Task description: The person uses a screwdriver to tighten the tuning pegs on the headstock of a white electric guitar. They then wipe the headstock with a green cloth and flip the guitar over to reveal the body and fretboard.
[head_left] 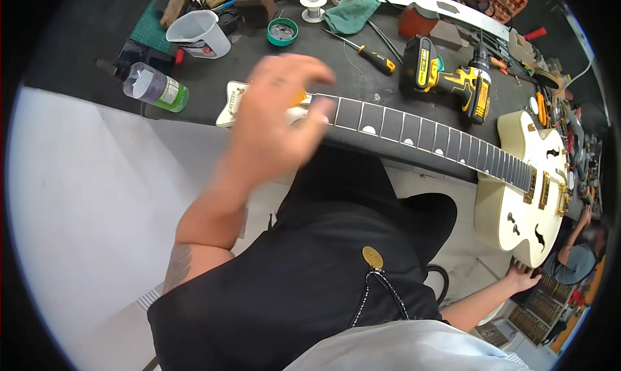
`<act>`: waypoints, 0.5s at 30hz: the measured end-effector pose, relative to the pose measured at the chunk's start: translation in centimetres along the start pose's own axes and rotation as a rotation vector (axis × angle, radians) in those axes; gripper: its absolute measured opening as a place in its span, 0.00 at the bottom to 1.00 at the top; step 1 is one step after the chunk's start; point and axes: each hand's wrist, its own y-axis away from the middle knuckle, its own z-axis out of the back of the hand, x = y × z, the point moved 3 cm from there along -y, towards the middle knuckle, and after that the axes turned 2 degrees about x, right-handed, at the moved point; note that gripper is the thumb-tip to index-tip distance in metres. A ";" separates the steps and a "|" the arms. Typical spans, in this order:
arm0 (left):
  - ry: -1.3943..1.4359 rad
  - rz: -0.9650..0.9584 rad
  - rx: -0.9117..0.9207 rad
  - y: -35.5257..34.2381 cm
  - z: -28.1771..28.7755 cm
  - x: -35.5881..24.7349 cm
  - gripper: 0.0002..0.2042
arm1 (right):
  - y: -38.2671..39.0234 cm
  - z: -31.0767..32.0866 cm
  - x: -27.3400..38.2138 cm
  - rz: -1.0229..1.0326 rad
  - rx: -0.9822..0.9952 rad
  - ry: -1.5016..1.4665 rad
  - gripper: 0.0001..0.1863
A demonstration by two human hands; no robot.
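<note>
A cream hollow-body electric guitar point(495, 206) with gold hardware lies across the bench edge, its neck pointing left and its body at the right. Over the headstock end, my left hand point(275, 112) is smeared by motion, its fingers curved and its thumb apart from them. A small orange piece point(299, 98) shows in that gap; whether it is touched I cannot tell. The dark fretboard point(420, 131) is bare of strings. My right hand point(522, 277) holds the lower edge of the guitar body, with its fingertips partly hidden against it.
Behind the neck lie a yellow-black cordless drill point(456, 83) and a screwdriver point(372, 54). A spray bottle point(155, 89), a clear plastic tub point(200, 34) and a green dish of small parts point(282, 31) stand left. Another person point(579, 258) is at far right.
</note>
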 end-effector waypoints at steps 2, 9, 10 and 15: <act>-0.051 0.042 0.097 1.3 1.3 4.5 0.11 | -0.4 -0.3 0.7 0.034 0.059 0.057 0.41; 0.139 -0.012 0.194 2.8 -0.1 8.0 0.08 | -3.4 -1.1 4.1 0.403 -0.145 0.140 0.33; 0.165 -0.017 0.195 2.8 -0.1 8.0 0.08 | -1.9 -2.2 5.0 0.520 -0.181 0.179 0.33; 0.280 -0.049 0.188 3.2 -0.3 8.5 0.09 | 7.9 -8.6 7.9 1.010 -0.170 0.387 0.29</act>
